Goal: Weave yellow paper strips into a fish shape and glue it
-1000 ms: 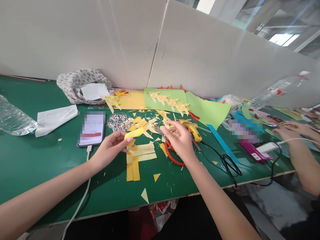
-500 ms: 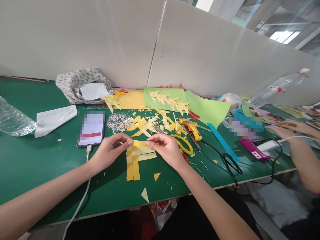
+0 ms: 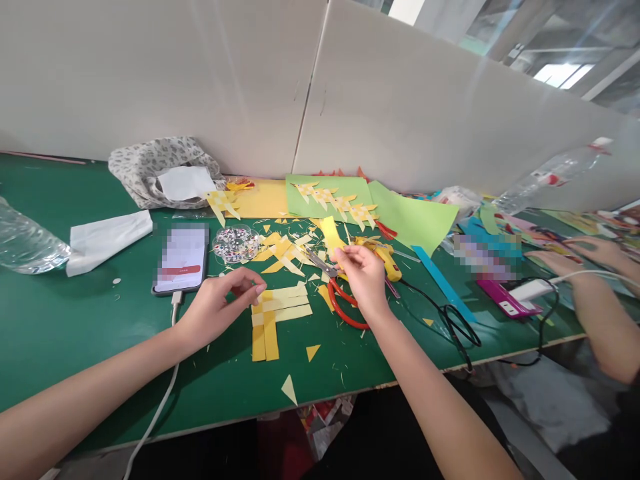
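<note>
My right hand is closed on a yellow paper strip, which stands up from the fingertips over the scraps. The fingertips of my left hand are pinched together at the top left corner of a small woven piece; whether anything is between them is hidden. This piece lies flat, with pale strips running right and darker yellow strips running toward the front edge. Red-handled scissors lie beside my right hand, partly covered by it.
A phone with a white cable lies left, near a round bead case. Woven yellow fish shapes rest on green paper. A yellow glue gun lies behind my right hand. At right are a power bank and another person's hands.
My right hand has moved right and up, taking the yellow strip away from the woven piece. My left hand has barely moved. The red scissor handles now show more fully.
</note>
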Action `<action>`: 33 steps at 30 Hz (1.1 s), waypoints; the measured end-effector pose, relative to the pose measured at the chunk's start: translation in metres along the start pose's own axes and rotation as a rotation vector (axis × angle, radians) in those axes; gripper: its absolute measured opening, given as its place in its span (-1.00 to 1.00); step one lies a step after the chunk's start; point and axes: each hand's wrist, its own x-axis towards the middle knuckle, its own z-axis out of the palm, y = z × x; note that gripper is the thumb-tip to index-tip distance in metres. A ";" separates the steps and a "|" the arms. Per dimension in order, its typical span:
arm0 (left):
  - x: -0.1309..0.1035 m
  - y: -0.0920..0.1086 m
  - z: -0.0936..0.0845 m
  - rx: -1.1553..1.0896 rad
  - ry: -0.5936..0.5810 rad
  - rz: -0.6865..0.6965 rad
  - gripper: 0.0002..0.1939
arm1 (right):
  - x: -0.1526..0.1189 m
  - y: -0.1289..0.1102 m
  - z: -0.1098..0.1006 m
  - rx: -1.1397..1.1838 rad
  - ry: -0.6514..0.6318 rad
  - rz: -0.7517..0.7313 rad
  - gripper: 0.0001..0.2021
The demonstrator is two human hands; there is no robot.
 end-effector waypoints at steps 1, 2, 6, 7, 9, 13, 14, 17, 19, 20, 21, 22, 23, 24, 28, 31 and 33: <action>-0.001 0.000 0.001 0.029 -0.009 0.005 -0.80 | 0.002 0.001 -0.001 -0.018 0.029 -0.007 -0.70; -0.001 -0.001 0.001 0.063 -0.014 0.013 -0.78 | 0.002 0.001 -0.002 -0.053 0.052 -0.036 -0.70; -0.002 -0.008 0.006 0.263 -0.017 0.129 -0.75 | -0.003 -0.002 -0.001 -0.230 0.025 -0.227 -0.74; -0.002 -0.010 0.007 0.319 -0.020 0.177 -0.77 | -0.004 -0.002 0.000 -0.280 0.003 -0.272 -0.76; -0.001 -0.014 0.008 0.409 -0.037 0.262 -0.82 | -0.005 -0.002 0.000 -0.407 -0.011 -0.357 -0.80; 0.000 -0.018 0.009 0.456 -0.088 0.330 -0.84 | -0.011 -0.002 0.004 -0.495 0.006 -0.485 -0.73; 0.000 -0.018 0.009 0.457 -0.098 0.330 -0.84 | -0.014 -0.004 0.006 -0.442 -0.030 -0.496 -0.73; 0.001 -0.018 0.009 0.464 -0.116 0.338 -0.84 | -0.029 -0.011 0.017 -0.233 -0.329 -0.428 -0.78; 0.001 -0.018 0.009 0.476 -0.118 0.356 -0.84 | -0.038 -0.015 0.024 -0.143 -0.568 -0.296 -0.77; 0.001 -0.018 0.009 0.484 -0.118 0.367 -0.84 | -0.041 -0.015 0.026 -0.122 -0.645 -0.233 -0.76; 0.001 -0.018 0.009 0.494 -0.119 0.378 -0.84 | -0.042 -0.015 0.028 -0.122 -0.667 -0.196 -0.75; 0.002 -0.018 0.009 0.504 -0.118 0.389 -0.84 | -0.043 -0.014 0.028 -0.139 -0.645 -0.188 -0.74; 0.002 -0.018 0.008 0.514 -0.117 0.398 -0.84 | -0.042 -0.013 0.028 -0.164 -0.592 -0.207 -0.74; 0.002 -0.018 0.008 0.523 -0.119 0.405 -0.84 | -0.040 -0.012 0.027 -0.188 -0.526 -0.243 -0.75; 0.002 -0.018 0.006 0.549 -0.131 0.440 -0.83 | -0.034 -0.010 0.021 -0.285 -0.455 -0.361 -0.81; 0.002 -0.018 0.006 0.548 -0.132 0.453 -0.83 | -0.034 -0.011 0.019 -0.457 -0.499 -0.416 -0.86; 0.002 -0.018 0.006 0.538 -0.136 0.447 -0.82 | -0.034 -0.011 0.019 -0.569 -0.496 -0.457 -0.87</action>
